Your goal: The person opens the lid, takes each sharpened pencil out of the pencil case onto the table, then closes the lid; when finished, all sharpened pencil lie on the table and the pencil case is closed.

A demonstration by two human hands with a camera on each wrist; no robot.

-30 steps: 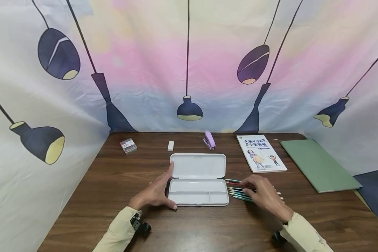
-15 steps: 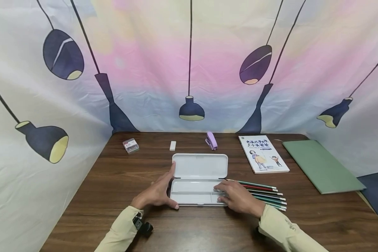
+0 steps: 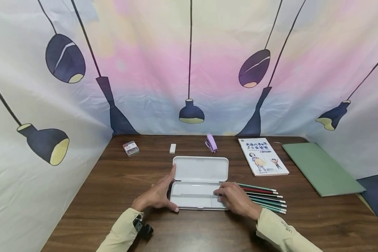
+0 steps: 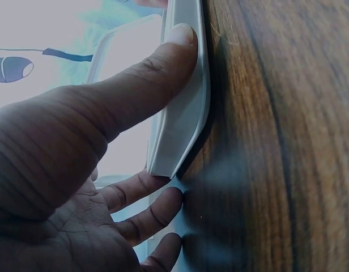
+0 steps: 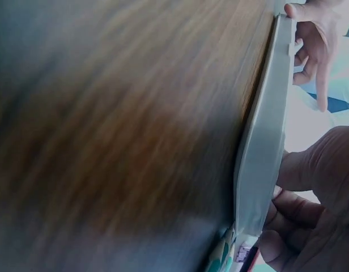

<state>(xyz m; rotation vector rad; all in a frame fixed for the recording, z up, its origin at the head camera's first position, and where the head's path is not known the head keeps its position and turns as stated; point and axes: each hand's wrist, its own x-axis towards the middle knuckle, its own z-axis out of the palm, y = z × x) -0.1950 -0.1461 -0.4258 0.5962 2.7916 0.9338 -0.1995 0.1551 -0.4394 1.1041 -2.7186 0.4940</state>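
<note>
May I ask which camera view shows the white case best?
The head view: it shows nearly all the open white case, lid included. The left wrist view gives mainly one end, partly behind the left hand; the right wrist view, mainly its outer wall.

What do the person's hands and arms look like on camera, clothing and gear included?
The left hand and right hand are bare, without gloves. Pale yellow long sleeves reach the wrists: the left sleeve looks plain, while the right sleeve bears a small dark marking. A black device shows at the left wrist; any at the right is unclear.
</note>
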